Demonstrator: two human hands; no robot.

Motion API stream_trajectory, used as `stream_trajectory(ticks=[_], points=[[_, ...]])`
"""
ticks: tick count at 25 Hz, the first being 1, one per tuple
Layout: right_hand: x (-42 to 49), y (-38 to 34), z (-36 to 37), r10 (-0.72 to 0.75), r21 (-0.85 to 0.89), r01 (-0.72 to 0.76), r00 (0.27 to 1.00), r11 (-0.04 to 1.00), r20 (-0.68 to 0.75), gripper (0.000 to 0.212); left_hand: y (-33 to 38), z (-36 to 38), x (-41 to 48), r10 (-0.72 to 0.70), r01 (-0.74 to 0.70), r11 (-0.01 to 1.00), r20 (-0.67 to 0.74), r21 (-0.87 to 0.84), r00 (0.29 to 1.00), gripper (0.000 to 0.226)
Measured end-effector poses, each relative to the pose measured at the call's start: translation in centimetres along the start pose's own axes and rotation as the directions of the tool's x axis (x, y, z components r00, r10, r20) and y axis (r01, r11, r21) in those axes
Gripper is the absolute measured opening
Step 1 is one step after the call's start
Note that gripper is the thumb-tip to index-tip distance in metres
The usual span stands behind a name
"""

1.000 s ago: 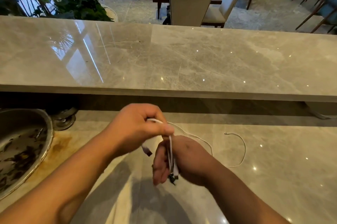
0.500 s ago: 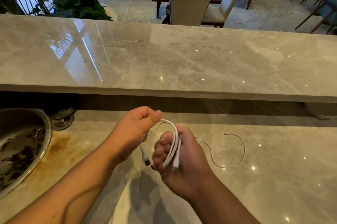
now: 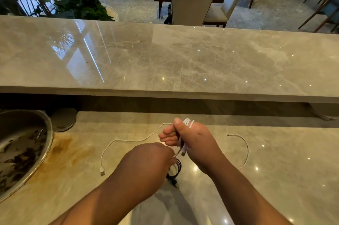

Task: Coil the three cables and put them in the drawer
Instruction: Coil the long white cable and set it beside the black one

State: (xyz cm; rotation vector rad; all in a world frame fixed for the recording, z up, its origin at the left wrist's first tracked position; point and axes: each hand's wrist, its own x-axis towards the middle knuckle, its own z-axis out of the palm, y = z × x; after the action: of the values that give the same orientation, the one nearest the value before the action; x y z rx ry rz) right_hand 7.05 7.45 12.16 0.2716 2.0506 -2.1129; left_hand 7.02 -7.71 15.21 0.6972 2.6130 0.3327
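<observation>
My right hand is closed around a white cable coil; its loops wrap over the hand and a plug hangs below the fingers. My left hand sits just below and left of it, pinching a white strand that leads into the coil. A coiled black cable lies on the lower counter beneath both hands, partly hidden. A loose white cable runs from the right hand's thumb leftwards to a USB plug. Another white cable stretch curves on the right. No drawer is in view.
A metal sink with dark residue is set into the counter at left, with a round metal fitting behind it. A raised marble bar top overhangs the back of the work surface. Chairs and tables stand beyond.
My right hand has risen and turned upright with more loops on it. My left hand has dropped below it. The black coil and the left white cable with its plug have come into sight.
</observation>
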Motion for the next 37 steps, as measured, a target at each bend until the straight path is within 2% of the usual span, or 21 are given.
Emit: stream_trajectory(ticks=[1, 2, 3, 4, 6, 7, 10, 13, 15, 16, 17, 19, 20, 22, 26, 28, 30, 33, 37], points=[[-0.1, 0.3, 0.0, 0.003, -0.074, -0.002, 1.000, 0.997, 0.021, 0.048, 0.4, -0.8, -0.3, 0.011, -0.011, 0.998, -0.007, 0.063, 1.000, 0.033], [-0.2, 0.5, 0.0, 0.013, -0.135, -0.006, 0.999, 0.991, 0.052, 0.050, 0.3, -1.4, -0.6, 0.047, -0.043, 0.997, -0.082, 0.057, 0.996, 0.030], [-0.4, 0.6, 0.0, 0.032, -0.174, -0.018, 0.996, 0.985, 0.082, 0.053, 0.1, -2.1, -0.7, 0.076, -0.077, 0.997, -0.164, -0.002, 0.983, 0.025], [-0.5, 0.7, 0.1, 0.066, -0.173, -0.047, 0.992, 0.984, 0.105, 0.056, -0.4, -2.7, -0.9, 0.034, -0.069, 0.984, -0.207, -0.162, 0.978, 0.017], [-0.8, 0.8, 0.6, 0.139, -0.032, -0.135, 0.980, 0.990, 0.142, 0.055, -1.5, -2.8, -0.7, -0.136, -0.015, 0.823, -0.223, -0.567, 0.965, 0.008], [-1.1, 0.7, 0.8, 0.159, 0.057, -0.170, 0.975, 0.984, 0.154, 0.053, -1.7, -2.7, -0.2, -0.214, 0.015, 0.735, -0.212, -0.678, 0.954, 0.010], [-1.7, 0.6, 1.7, 0.194, 0.229, -0.226, 0.969, 0.947, 0.155, 0.052, -1.7, -1.8, 0.7, -0.332, 0.061, 0.624, -0.194, -0.779, 0.923, 0.010], [-1.8, 0.7, 2.4, 0.211, 0.224, -0.235, 0.969, 0.946, 0.128, 0.055, -2.2, -0.9, 1.6, -0.436, 0.146, 0.552, -0.135, -0.821, 0.890, 0.006], [-1.7, 0.6, 2.4, 0.200, 0.205, -0.223, 0.972, 0.953, 0.127, 0.056, -2.3, -0.8, 2.0, -0.481, 0.175, 0.589, -0.168, -0.789, 0.861, 0.008], [-1.6, 0.6, 2.3, 0.188, 0.212, -0.214, 0.973, 0.954, 0.136, 0.056, -2.4, -0.8, 2.0, -0.484, 0.169, 0.644, -0.226, -0.746, 0.845, 0.012], [-1.6, 0.7, 2.3, 0.179, 0.211, -0.207, 0.973, 0.955, 0.145, 0.056, -2.4, -0.7, 1.9, -0.455, 0.154, 0.731, -0.307, -0.665, 0.836, 0.013], [-1.5, 0.9, 2.3, 0.171, 0.196, -0.201, 0.972, 0.960, 0.161, 0.053, -2.2, -0.6, 1.4, -0.303, 0.090, 0.902, -0.469, -0.423, 0.829, 0.017], [-1.4, 1.1, 2.2, 0.171, 0.194, -0.203, 0.970, 0.960, 0.171, 0.052, -2.2, -0.5, 1.2, -0.235, 0.064, 0.942, -0.511, -0.331, 0.827, 0.019], [-1.4, 1.3, 2.0, 0.175, 0.208, -0.212, 0.967, 0.955, 0.184, 0.052, -2.2, -0.9, 1.0, -0.210, 0.065, 0.954, -0.498, -0.292, 0.841, 0.018], [-1.3, 1.2, 1.8, 0.181, 0.250, -0.217, 0.970, 0.944, 0.161, 0.049, -2.1, -1.9, 1.3, -0.321, 0.146, 0.855, -0.286, -0.498, 0.903, 0.014], [-1.1, 1.3, 2.0, 0.197, 0.257, -0.228, 0.970, 0.939, 0.139, 0.045, -1.8, -1.7, 1.3, -0.354, 0.139, 0.795, -0.266, -0.591, 0.897, 0.009], [-1.0, 1.4, 2.2, 0.212, 0.256, -0.237, 0.970, 0.937, 0.121, 0.048, -1.8, -1.2, 1.2, -0.316, 0.117, 0.876, -0.374, -0.469, 0.872, 0.014], [-1.0, 1.3, 2.4, 0.235, 0.313, -0.252, 0.968, 0.916, 0.091, 0.048, -1.8, -0.7, 1.0, -0.129, 0.026, 0.981, -0.545, -0.192, 0.829, 0.021], [-0.9, 0.7, 2.5, 0.241, 0.419, -0.264, 0.964, 0.868, 0.108, 0.045, -1.7, -0.8, 1.0, -0.076, 0.052, 0.997, -0.541, -0.058, 0.838, 0.023]])
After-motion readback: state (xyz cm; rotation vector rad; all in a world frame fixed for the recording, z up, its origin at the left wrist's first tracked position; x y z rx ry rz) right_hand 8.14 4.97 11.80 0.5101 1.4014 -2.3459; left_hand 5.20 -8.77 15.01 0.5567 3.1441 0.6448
